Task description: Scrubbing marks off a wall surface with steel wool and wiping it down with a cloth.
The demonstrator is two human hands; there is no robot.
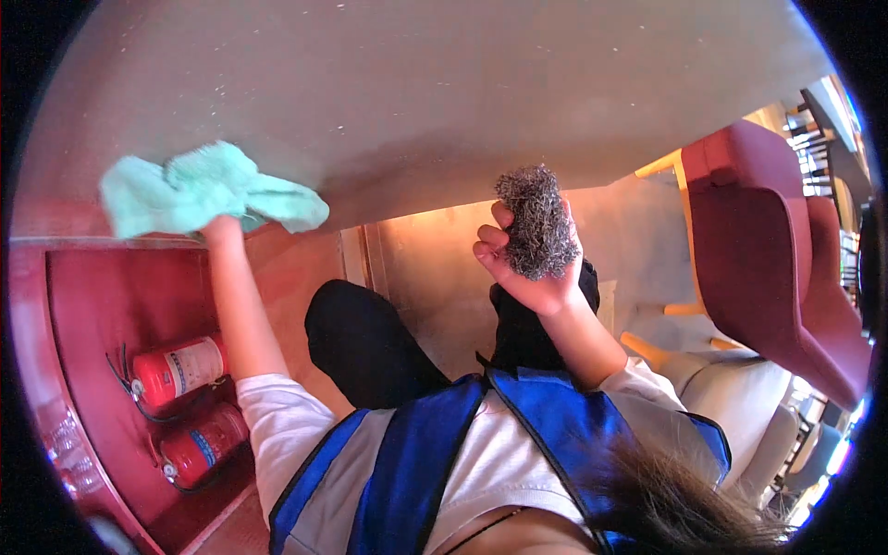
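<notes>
Under my left hand, a mint-green cloth is bunched against the grey tabletop near its left front corner. The cloth covers most of that hand's fingers, which seem closed on it. My right hand is raised just off the table's near edge, palm up. A steel wool scourer, dark and curly, fills its palm with the fingers curled round it. Small pale specks and streaks show on the tabletop.
Two red fire extinguishers lie in a red recess at the left. A maroon chair with wooden legs stands at the right, and a beige chair sits nearer. More furniture shows at the far right.
</notes>
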